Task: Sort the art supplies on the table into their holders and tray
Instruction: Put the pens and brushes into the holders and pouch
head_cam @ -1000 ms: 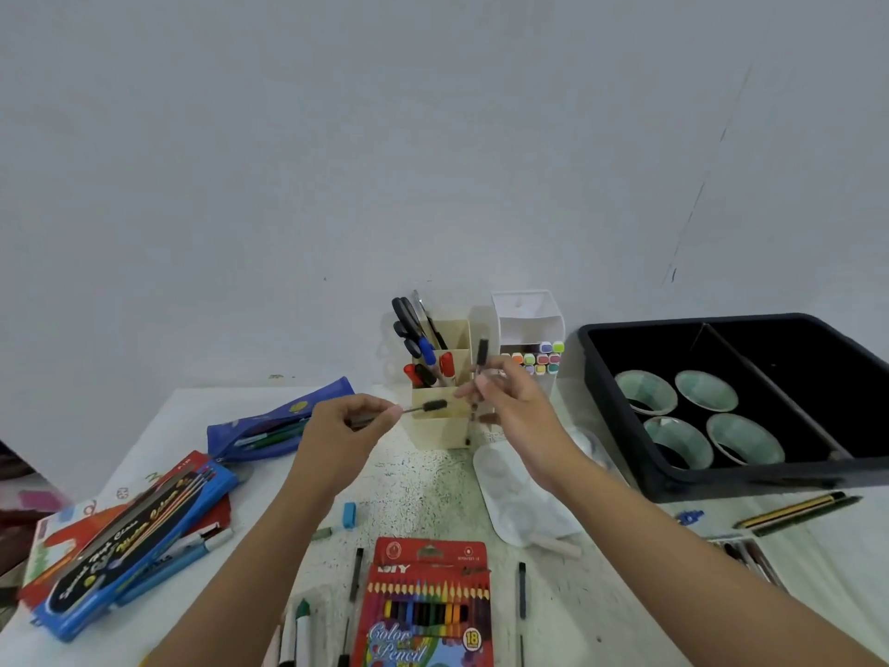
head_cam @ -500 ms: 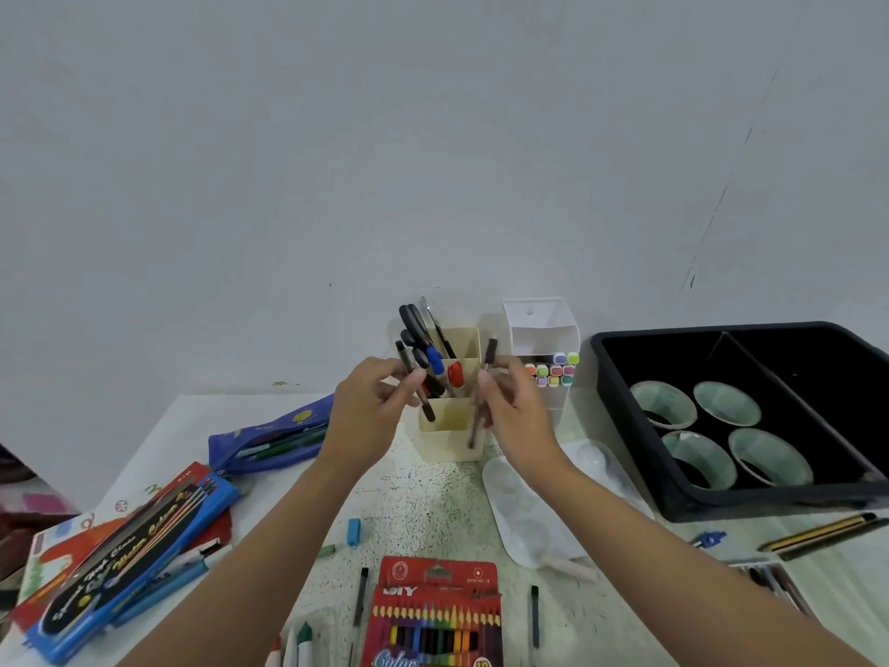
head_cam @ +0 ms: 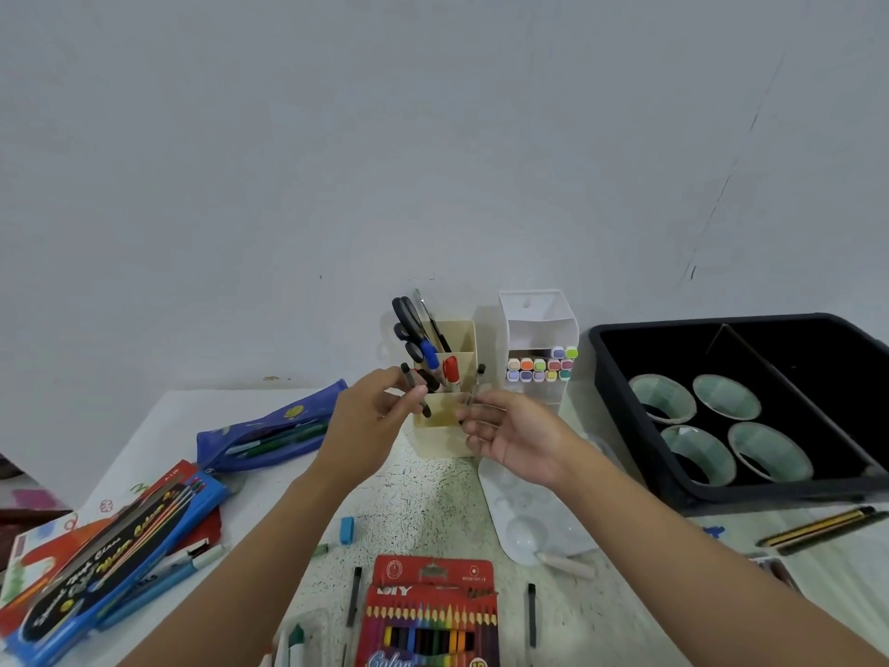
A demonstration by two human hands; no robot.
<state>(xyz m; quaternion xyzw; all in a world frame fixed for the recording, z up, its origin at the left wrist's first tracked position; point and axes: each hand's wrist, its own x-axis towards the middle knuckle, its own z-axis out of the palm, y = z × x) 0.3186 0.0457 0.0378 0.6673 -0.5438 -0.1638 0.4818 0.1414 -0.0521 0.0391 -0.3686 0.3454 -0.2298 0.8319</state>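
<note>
Both hands are hovering at the beige pen holder [head_cam: 445, 442], which is standing on the speckled surface [head_cam: 423, 512] at mid-frame. The left hand [head_cam: 370, 416] is pinching a black-capped pen [head_cam: 408, 376], tilted over the front compartment. The right hand [head_cam: 514, 435] is lying palm up against a second pen [head_cam: 477, 377] leaning there; I cannot tell whether its fingers are gripping it.

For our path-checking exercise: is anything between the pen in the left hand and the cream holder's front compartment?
Nothing visible does. The left hand holds its pen right at the cream holder's front compartment; the right hand, with another pen, is alongside.
</note>
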